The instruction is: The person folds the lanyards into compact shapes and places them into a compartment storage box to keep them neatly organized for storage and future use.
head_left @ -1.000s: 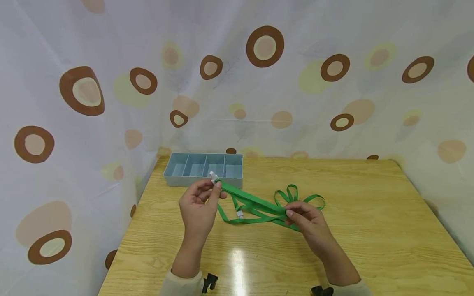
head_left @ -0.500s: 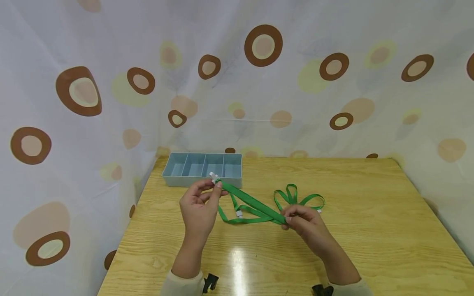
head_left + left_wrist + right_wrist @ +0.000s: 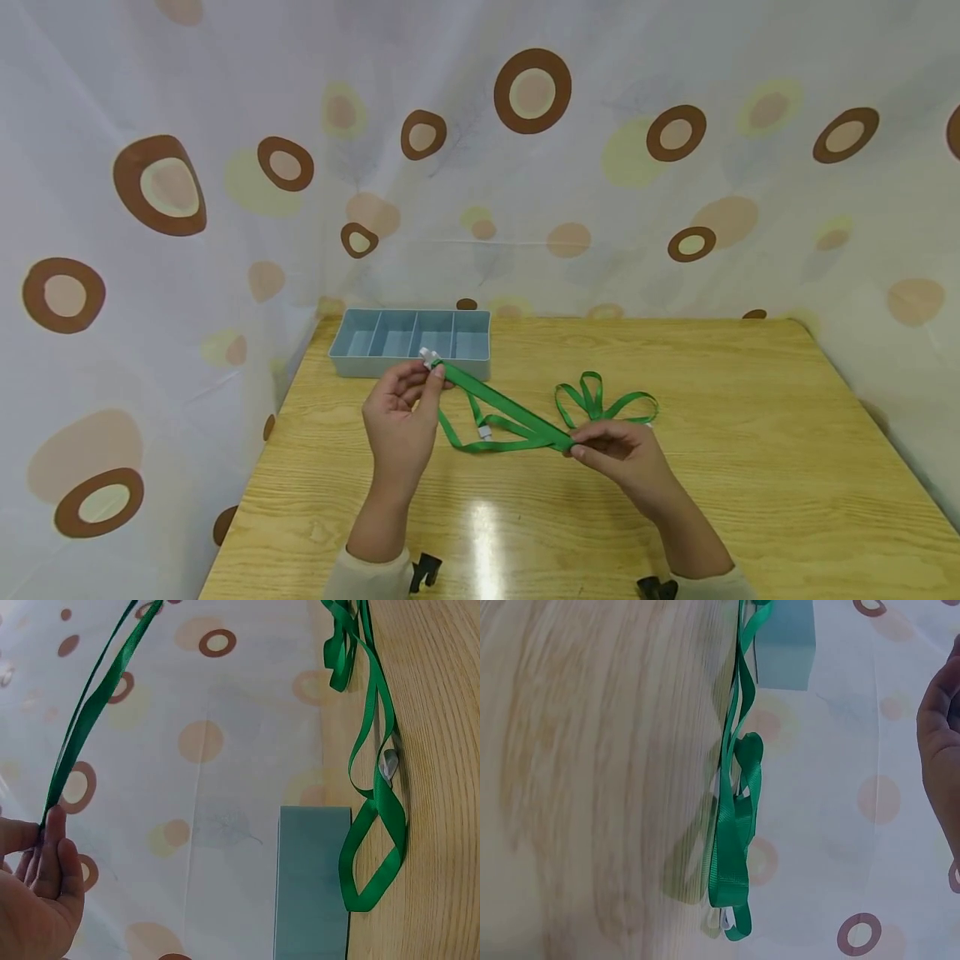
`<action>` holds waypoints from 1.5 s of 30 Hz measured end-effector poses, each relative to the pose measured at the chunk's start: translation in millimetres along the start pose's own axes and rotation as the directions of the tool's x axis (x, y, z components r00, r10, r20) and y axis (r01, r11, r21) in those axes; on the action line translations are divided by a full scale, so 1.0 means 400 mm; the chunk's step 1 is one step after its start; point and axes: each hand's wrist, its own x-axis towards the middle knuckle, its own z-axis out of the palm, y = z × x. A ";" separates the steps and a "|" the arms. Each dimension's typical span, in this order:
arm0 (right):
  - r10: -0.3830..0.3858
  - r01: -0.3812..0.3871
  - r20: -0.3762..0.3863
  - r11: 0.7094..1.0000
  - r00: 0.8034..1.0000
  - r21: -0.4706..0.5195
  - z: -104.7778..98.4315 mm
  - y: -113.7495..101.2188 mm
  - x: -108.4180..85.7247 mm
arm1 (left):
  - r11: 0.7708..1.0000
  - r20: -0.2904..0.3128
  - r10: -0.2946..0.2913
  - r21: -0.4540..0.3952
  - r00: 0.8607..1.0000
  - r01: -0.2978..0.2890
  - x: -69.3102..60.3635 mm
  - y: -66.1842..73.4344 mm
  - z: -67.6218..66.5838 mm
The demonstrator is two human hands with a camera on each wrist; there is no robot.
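Right fingers shifted left | green lanyard pinched | blue box (4-celled) behind

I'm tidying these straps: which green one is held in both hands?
The green strap stretched between the left hand and the right hand, with a white piece at its left end; the other green straps lie on the table.

I can see the left hand pointing forward, the right hand slanting in. Both pinch; the right's small fingers are hard to see.
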 end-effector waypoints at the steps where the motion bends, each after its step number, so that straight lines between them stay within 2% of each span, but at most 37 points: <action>1: 0.009 -0.009 -0.017 1.000 1.000 -0.010 0.001 -0.002 0.000 | 1.000 -0.001 -0.002 -0.003 1.000 0.002 0.000 0.000 0.000; 5: 0.046 -0.051 -0.089 0.997 0.995 -0.055 0.002 -0.007 0.002 | 1.000 0.003 -0.014 -0.022 1.000 0.014 0.000 0.003 -0.001; 10: 0.049 -0.059 -0.146 0.996 0.988 -0.068 0.000 -0.008 0.004 | 0.999 0.010 -0.022 -0.037 1.000 0.023 -0.001 0.007 -0.003; 14: 0.037 -0.049 -0.151 0.996 0.988 -0.079 0.004 -0.013 0.003 | 0.999 0.023 -0.016 -0.041 1.000 0.017 -0.002 0.009 -0.005; 18: 0.018 -0.044 -0.157 0.985 0.988 -0.167 0.015 -0.027 0.003 | 0.999 0.029 -0.011 -0.039 1.000 0.012 -0.005 0.006 -0.004; 21: -0.001 -0.072 -0.222 0.945 0.975 -0.318 0.032 -0.047 0.010 | 1.000 0.030 -0.008 -0.027 1.000 0.008 -0.007 0.005 -0.002; 24: -0.025 -0.134 -0.317 0.872 0.948 -0.472 0.056 -0.075 0.018 | 1.000 0.043 -0.016 -0.014 0.999 0.016 -0.010 0.006 0.001; 26: -0.039 -0.171 -0.352 0.821 0.935 -0.544 0.071 -0.094 0.023 | 1.000 0.052 -0.019 -0.005 0.998 0.019 -0.012 0.008 0.004; 28: -0.048 -0.184 -0.358 0.790 0.932 -0.585 0.084 -0.111 0.029 | 1.000 0.054 -0.024 0.001 0.998 0.024 -0.015 0.008 0.007; 31: -0.043 -0.190 -0.344 0.768 0.938 -0.612 0.097 -0.129 0.039 | 1.000 0.069 -0.019 0.014 0.997 0.018 -0.020 0.006 0.013; 33: -0.032 -0.190 -0.333 0.768 0.942 -0.611 0.104 -0.136 0.045 | 0.999 0.094 -0.015 0.033 0.995 0.012 -0.025 0.005 0.018; 36: 0.006 -0.199 -0.315 0.786 0.949 -0.585 0.112 -0.140 0.053 | 0.997 0.134 -0.005 0.076 0.991 -0.005 -0.033 0.003 0.026; 40: 0.081 -0.229 -0.292 0.824 0.953 -0.518 0.119 -0.139 0.067 | 0.993 0.167 0.014 0.111 0.986 -0.032 -0.042 0.001 0.036; 45: 0.133 -0.244 -0.266 0.864 0.955 -0.440 0.130 -0.135 0.086 | 0.986 0.207 0.047 0.145 0.977 -0.079 -0.051 0.000 0.046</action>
